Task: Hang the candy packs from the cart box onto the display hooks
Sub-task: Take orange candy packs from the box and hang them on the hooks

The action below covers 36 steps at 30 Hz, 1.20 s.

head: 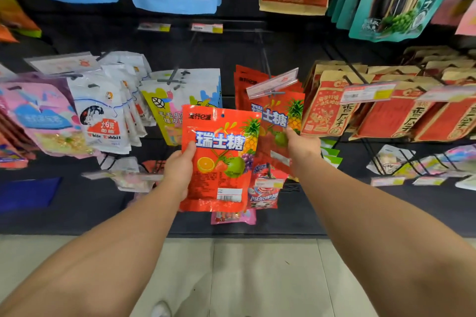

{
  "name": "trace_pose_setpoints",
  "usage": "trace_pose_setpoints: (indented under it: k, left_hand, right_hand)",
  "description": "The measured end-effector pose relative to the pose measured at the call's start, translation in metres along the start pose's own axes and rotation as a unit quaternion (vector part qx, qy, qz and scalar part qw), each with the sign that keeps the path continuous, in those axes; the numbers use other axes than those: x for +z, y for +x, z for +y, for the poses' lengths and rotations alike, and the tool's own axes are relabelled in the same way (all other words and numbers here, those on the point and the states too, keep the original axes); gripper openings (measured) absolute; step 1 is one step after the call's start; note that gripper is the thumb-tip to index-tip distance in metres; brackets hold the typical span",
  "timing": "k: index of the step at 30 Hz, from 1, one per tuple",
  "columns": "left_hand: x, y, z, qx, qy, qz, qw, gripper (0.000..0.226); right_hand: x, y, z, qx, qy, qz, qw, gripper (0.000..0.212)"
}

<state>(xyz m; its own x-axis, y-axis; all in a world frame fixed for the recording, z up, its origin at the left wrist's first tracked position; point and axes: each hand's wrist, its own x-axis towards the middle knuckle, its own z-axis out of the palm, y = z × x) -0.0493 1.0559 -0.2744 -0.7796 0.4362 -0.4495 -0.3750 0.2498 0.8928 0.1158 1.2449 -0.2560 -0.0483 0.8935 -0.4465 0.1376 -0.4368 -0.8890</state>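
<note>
Far left, white glossy plastic rabbit-print candy bags (103,121) are hanging on a hook beside a yellow-and-white worm-print pouch (164,108). Centre: my left hand (179,171) is gripping a red glossy plastic fruit-print candy pack (221,157) by its left edge, thumb lying across the front, fingers curled behind; the pack is standing upright in front of the black display, off any hook. Just right, my right hand (302,147) is pinching the right edge of the matching red fruit-print packs (275,116) hanging on a wire display hook (265,59) under a clear plastic price-tag holder (273,83). Far right, brown kraft-paper packs with red labels (329,108) are hanging in rows.
</note>
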Motion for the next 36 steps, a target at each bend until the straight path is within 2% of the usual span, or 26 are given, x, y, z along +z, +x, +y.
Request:
trace_pose_setpoints:
  k: [1,4,6,8,9,10,11,13,14,16,21,25,28,31,34,36]
  left_hand:
    - [0.01,-0.004,0.001,-0.001,-0.002,-0.013,1.0,0.028]
    - [0.038,-0.011,0.005,0.004,-0.023,-0.043,0.999,0.024]
    - [0.053,-0.014,0.007,-0.001,-0.028,-0.059,0.998,0.023]
    - [0.064,-0.016,0.011,-0.001,-0.029,-0.072,0.997,0.026]
    - [0.068,-0.017,0.012,-0.002,-0.03,-0.075,0.997,0.027]
    - [0.072,-0.016,0.014,-0.002,-0.033,-0.075,0.997,0.028]
    - [0.075,-0.015,0.015,-0.001,-0.033,-0.075,0.997,0.029]
    - [0.083,-0.014,0.018,-0.002,-0.028,-0.077,0.997,0.032]
    - [0.087,-0.013,0.02,-0.004,-0.02,-0.078,0.997,0.035]
    - [0.094,-0.012,0.024,-0.007,-0.005,-0.074,0.997,0.037]
    - [0.104,-0.015,0.034,-0.032,0.008,-0.076,0.997,0.044]
    - [0.107,-0.012,0.034,-0.044,0.013,-0.068,0.997,0.046]
    - [0.109,-0.008,0.034,-0.039,0.035,-0.056,0.997,0.06]
    - [0.111,-0.001,0.033,-0.056,0.088,-0.038,0.994,0.086]
    - [0.107,-0.01,0.031,-0.026,0.129,-0.018,0.991,0.085]
    - [0.096,-0.011,0.024,0.008,0.204,-0.01,0.979,0.082]
  right_hand:
    - [0.0,0.001,0.004,0.002,0.009,0.003,1.0,0.106]
    - [-0.004,-0.009,0.0,0.003,0.006,0.038,0.999,0.063]
    - [-0.006,-0.008,0.0,0.011,0.03,-0.02,0.999,0.05]
    - [-0.008,-0.009,-0.001,0.035,0.045,-0.107,0.993,0.066]
    - [-0.008,-0.009,-0.001,0.043,0.036,-0.128,0.99,0.079]
    - [-0.01,-0.011,-0.003,0.031,0.024,-0.142,0.989,0.083]
    - [-0.011,-0.011,-0.005,0.003,0.016,-0.141,0.99,0.072]
    - [-0.015,-0.008,-0.007,-0.043,0.003,-0.112,0.993,0.031]
    - [-0.017,-0.007,-0.009,-0.05,-0.004,-0.094,0.994,0.024]
    - [-0.017,-0.005,-0.014,-0.053,0.006,-0.079,0.995,0.031]
    - [-0.017,-0.004,-0.022,-0.059,0.013,-0.049,0.997,0.024]
    - [-0.015,-0.003,-0.028,-0.06,-0.004,-0.045,0.997,0.035]
    - [-0.014,-0.002,-0.03,-0.055,-0.002,-0.05,0.997,0.034]
    - [-0.013,-0.002,-0.028,-0.073,-0.046,-0.03,0.996,0.052]
    - [-0.014,-0.003,-0.018,-0.068,-0.123,0.012,0.99,0.077]
    - [-0.015,-0.008,-0.008,-0.051,-0.159,0.021,0.986,0.071]
